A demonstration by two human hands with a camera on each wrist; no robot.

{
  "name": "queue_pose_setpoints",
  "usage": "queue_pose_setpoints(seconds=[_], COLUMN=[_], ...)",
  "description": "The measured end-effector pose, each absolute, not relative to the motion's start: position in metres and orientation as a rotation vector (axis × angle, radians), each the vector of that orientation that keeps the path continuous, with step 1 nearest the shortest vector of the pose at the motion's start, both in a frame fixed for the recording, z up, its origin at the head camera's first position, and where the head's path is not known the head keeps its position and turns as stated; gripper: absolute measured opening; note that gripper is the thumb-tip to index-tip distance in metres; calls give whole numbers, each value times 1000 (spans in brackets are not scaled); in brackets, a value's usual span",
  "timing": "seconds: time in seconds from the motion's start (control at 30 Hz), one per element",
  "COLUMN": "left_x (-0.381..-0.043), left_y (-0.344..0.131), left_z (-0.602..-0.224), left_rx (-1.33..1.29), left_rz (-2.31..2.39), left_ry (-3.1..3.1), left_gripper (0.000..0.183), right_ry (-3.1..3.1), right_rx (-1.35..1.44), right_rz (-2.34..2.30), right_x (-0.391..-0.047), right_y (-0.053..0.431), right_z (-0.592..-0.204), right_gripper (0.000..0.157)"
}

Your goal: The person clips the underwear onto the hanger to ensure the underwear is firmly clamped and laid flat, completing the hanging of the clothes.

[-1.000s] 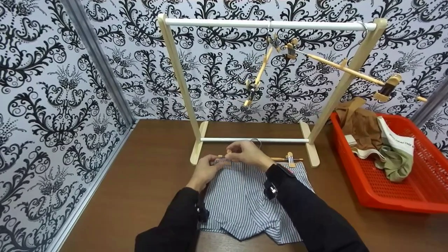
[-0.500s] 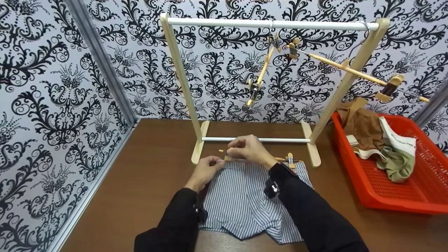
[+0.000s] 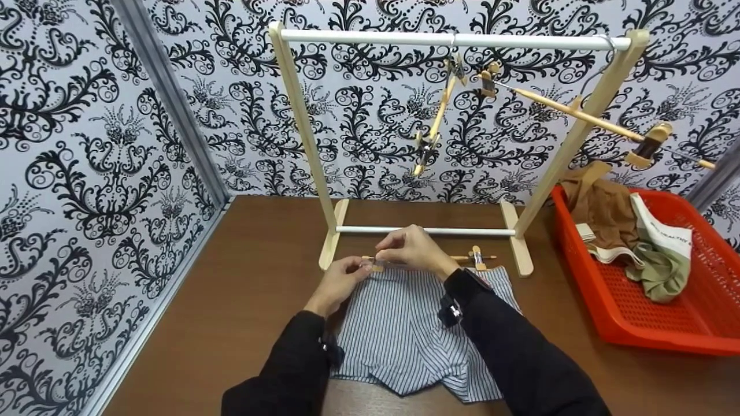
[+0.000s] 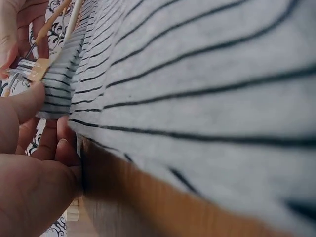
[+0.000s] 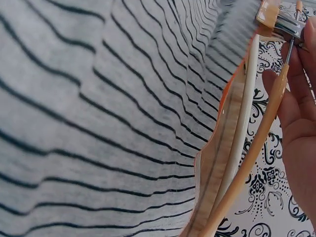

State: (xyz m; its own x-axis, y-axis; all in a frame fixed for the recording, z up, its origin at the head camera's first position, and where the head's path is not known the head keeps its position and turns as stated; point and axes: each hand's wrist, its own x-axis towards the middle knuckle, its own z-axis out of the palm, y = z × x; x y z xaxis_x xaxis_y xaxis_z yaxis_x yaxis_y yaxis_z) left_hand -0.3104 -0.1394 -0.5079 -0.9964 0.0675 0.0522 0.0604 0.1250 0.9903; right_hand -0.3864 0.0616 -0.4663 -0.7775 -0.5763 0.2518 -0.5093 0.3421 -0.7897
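A pair of blue-and-white striped shorts (image 3: pixel 399 329) lies on the table, waistband toward the rack. At the waistband's left corner my left hand (image 3: pixel 340 283) pinches the cloth between thumb and fingers. My right hand (image 3: pixel 413 249) pinches a wooden clip (image 3: pixel 377 264) of a clip hanger from above; in the left wrist view this clip (image 4: pixel 40 69) sits on the cloth edge. The hanger's wooden bar (image 5: pixel 252 158) runs along the waistband in the right wrist view. Its other clip (image 3: pixel 478 258) sits at the right end of the waistband.
A wooden rack with a white rail (image 3: pixel 370 37) stands behind the shorts. Two clip hangers hang there, one with its bar (image 3: pixel 442 112) near the middle, another with its bar (image 3: pixel 578 112) at the right. A red basket (image 3: pixel 613 323) at right holds brown and green clothes (image 3: pixel 607 214).
My right hand has stayed at the left clip, which has come down onto the waistband edge. My left hand keeps hold of the corner. The head view has shifted slightly.
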Motion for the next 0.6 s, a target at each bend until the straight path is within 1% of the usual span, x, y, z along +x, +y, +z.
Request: queue_pose_setpoints(seconds=[0.37,0.6], left_x=[-312,-311], left_y=[-137,-138], left_z=[-507,-508], left_rx=[94,118], left_rz=[2118,2140], left_ry=[2331,2342], left_gripper=[16,13], right_ry=[2532,2486], right_rx=[-1007,-1005], right_rz=[-1411,-1450], right_x=[-387,-385], right_y=[62,59], right_z=[-461,-467], right_gripper=[15,24])
